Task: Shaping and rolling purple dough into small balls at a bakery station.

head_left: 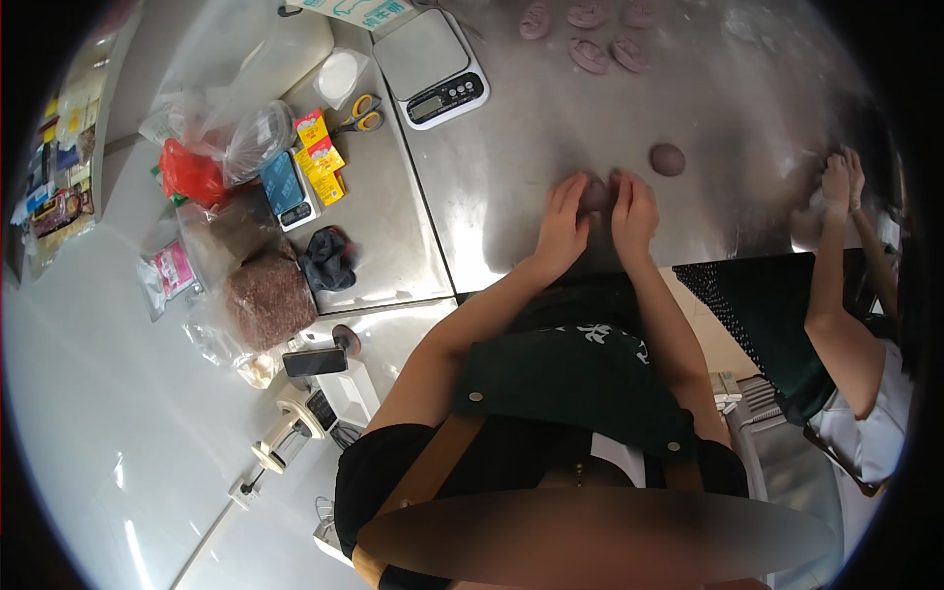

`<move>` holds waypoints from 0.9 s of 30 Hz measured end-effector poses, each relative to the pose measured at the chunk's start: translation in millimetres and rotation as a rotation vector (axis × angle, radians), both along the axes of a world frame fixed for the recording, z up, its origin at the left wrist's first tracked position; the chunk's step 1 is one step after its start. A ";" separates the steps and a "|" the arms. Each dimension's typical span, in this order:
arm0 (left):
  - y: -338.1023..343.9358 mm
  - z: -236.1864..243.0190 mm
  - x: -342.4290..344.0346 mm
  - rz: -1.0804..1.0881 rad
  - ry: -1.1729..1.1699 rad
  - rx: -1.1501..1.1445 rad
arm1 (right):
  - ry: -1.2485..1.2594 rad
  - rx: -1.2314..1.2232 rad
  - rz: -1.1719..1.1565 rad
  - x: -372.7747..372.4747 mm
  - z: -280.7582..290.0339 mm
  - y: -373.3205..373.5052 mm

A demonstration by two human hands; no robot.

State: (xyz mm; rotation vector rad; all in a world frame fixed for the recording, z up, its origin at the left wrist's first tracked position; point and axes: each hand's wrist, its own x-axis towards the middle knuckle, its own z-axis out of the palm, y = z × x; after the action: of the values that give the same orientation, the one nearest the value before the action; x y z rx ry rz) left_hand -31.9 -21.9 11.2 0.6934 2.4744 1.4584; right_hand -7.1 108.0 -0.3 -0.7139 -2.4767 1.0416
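Note:
Between my two hands is a dark purple dough ball (pixel 594 196), low over the steel table near its front edge. My left hand (pixel 563 226) curves against the ball's left side, fingers pointing away from me. On the other side my right hand (pixel 634 211) is cupped toward the same ball; its fingers partly hide the contact. A second, smooth purple dough ball (pixel 668 159) rests on the table just beyond my right hand. Farther off lie several shaped pinkish-purple dough pieces (pixel 589 56), oval with folded tops.
A white kitchen scale (pixel 430 69) stands at the far left of the steel table (pixel 521 128). Left of it are orange-handled scissors (pixel 364 114), yellow packets (pixel 320 157), a smaller scale (pixel 292 202) and a bag of brown granules (pixel 270 300). At the right, a co-worker's arms (pixel 836 246) reach over the table.

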 end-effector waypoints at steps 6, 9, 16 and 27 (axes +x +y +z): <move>2.5 -1.5 8.4 0.016 0.024 0.010 | 0.128 -0.065 -0.032 -41.3 -10.8 -1.7; 3.8 -1.3 8.8 0.027 0.044 0.019 | 0.079 0.064 -0.054 -33.8 -27.0 -4.3; 5.6 1.6 2.6 -0.040 -0.069 0.047 | 0.005 0.155 -0.027 -32.6 -21.8 6.6; 1.8 7.1 30.3 -0.028 -0.028 0.059 | -0.033 0.188 -0.096 -22.6 -17.2 0.8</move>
State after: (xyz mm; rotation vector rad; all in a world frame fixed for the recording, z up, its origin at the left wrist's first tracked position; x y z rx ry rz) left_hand -1.7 -20.1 18.3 0.7104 2.3993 1.5265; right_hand -29.8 108.8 -17.5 -0.7871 -2.4991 0.7568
